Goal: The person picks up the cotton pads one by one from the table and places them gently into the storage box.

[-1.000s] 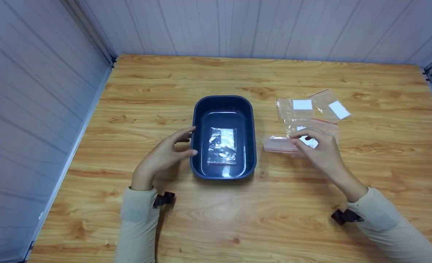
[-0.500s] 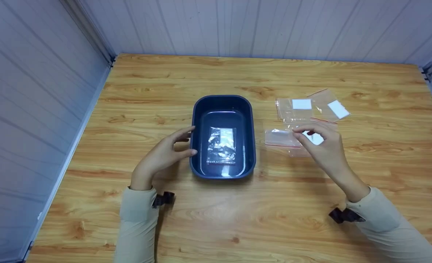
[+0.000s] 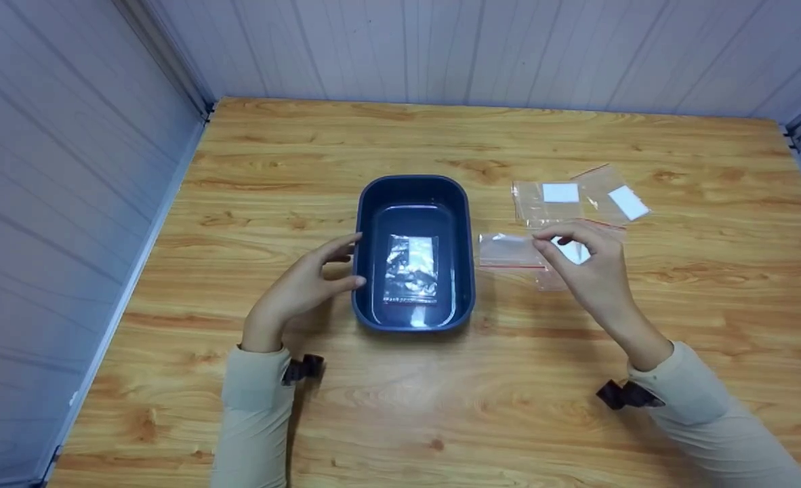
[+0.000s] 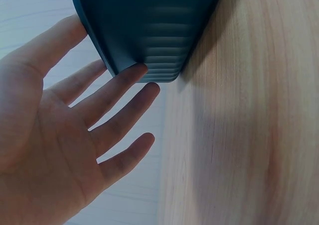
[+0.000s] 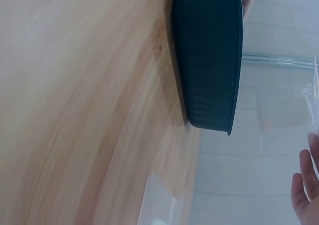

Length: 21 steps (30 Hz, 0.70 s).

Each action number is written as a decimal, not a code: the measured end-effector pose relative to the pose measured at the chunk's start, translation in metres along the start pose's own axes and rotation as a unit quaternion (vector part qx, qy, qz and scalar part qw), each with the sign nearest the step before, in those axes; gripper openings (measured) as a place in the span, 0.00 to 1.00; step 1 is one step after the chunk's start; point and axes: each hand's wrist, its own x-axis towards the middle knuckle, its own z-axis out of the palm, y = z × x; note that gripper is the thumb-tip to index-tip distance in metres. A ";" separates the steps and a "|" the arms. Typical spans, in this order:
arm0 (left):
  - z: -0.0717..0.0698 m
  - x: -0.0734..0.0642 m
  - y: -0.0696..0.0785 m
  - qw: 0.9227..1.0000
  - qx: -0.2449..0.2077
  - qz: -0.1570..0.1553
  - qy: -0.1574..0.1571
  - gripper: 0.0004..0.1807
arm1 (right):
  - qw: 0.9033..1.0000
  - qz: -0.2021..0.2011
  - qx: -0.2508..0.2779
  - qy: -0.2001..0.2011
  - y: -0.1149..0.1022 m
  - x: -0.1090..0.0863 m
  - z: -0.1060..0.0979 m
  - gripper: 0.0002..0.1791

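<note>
"So, what has the right hand (image 3: 587, 271) got hold of?"

"One clear bag (image 3: 505, 251), pinched at its right end between thumb and fingertips. It's up off the table (image 3: 387, 420), a red line along its near edge."

"And where does it hang, exactly?"

"Just right of the dark blue basin (image 3: 414, 192), near the rim. From the right wrist you can see the film in the air, apart from the basin's side."

"What about the left hand (image 3: 299, 285)?"

"Fingers spread and fairly relaxed, thumb out, the tips touching the basin's left rim. It isn't wrapped round anything."

"Is something in the basin already?"

"Yes, another clear bag with a white panel (image 3: 421, 261) lies flat on the bottom, catching the light."

"And the rest?"

"Over on the right, more clear bags (image 3: 532, 202) with white panels lie overlapping on the wood. The right hand partly covers the nearest ones, so I can't tell how many there are."
</note>
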 end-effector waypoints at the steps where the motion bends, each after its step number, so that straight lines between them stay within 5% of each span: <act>1: 0.000 0.000 0.000 1.000 -0.001 0.000 -0.001 0.39 | 1.000 0.003 0.002 -0.001 -0.002 0.001 0.002 0.07; 21: -0.001 0.000 -0.002 1.000 -0.004 0.007 -0.002 0.38 | 0.999 -0.016 0.036 -0.038 -0.012 0.001 0.035 0.05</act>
